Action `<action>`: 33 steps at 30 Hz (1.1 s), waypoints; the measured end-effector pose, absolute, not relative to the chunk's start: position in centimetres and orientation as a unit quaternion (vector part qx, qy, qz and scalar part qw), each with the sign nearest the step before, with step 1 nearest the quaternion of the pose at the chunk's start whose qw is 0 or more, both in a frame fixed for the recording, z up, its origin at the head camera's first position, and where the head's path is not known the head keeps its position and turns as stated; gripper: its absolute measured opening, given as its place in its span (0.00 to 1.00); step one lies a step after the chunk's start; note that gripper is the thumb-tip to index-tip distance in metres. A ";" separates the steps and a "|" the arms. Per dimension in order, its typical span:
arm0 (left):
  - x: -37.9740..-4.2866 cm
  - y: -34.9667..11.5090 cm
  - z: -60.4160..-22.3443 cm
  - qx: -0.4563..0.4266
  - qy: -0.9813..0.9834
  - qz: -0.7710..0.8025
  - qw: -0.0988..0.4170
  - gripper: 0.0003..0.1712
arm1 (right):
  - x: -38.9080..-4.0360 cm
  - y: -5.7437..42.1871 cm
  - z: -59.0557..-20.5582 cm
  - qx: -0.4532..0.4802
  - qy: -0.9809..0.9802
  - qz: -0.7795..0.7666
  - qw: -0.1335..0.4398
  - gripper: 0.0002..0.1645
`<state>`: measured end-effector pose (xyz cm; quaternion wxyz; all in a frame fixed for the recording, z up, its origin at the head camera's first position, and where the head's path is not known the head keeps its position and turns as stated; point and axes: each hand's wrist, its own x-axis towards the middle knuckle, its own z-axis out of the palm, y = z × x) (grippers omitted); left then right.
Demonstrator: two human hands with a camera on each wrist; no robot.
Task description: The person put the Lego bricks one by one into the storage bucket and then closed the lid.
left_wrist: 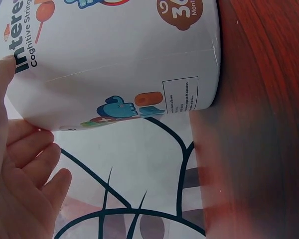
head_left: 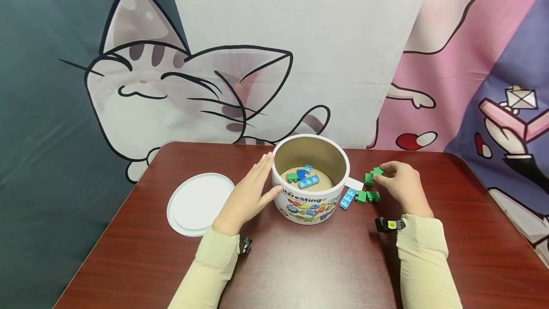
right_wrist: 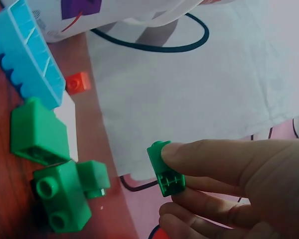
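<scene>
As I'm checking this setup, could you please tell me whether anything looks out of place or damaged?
Nothing stands out: the bucket stands upright, the white lid lies flat, and the loose green blocks look intact.

We look forward and down from the head across the desk [head_left: 313, 271]; both wrists' close, sideways views share the printed bucket [head_left: 306, 206].

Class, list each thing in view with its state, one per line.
Tub: upright, uncovered, bricks inside.
Lid: off the tub, flat on the table.
Left hand: fingers extended, touching the tub.
Right hand: pinching a green brick.
Other green bricks: outside the tub.
Outer light blue brick: beside the tub.
Red brick: outside the tub.
White piece: beside the tub.
</scene>
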<state>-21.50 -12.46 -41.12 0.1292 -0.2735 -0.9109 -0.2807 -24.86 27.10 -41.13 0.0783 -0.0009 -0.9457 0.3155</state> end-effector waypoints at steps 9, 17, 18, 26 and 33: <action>-21.6 -12.5 -41.2 -0.278 -0.912 -0.271 0.133 0.45 | -24.2 26.0 -39.5 0.034 -0.942 0.300 0.146 0.20; -21.5 -12.6 -41.3 -0.279 -0.911 -0.273 0.135 0.46 | -23.5 24.4 -38.0 0.066 -0.930 0.307 0.193 0.18; -21.5 -12.6 -41.3 -0.279 -0.911 -0.273 0.135 0.46 | -23.4 24.2 -37.9 0.068 -0.928 0.308 0.199 0.17; -21.5 -12.5 -41.2 -0.280 -0.910 -0.272 0.138 0.45 | -22.8 22.3 -37.0 0.072 -0.912 0.323 0.244 0.17; -21.6 -12.5 -41.2 -0.280 -0.911 -0.269 0.141 0.45 | -22.5 21.0 -36.6 0.076 -0.892 0.348 0.279 0.18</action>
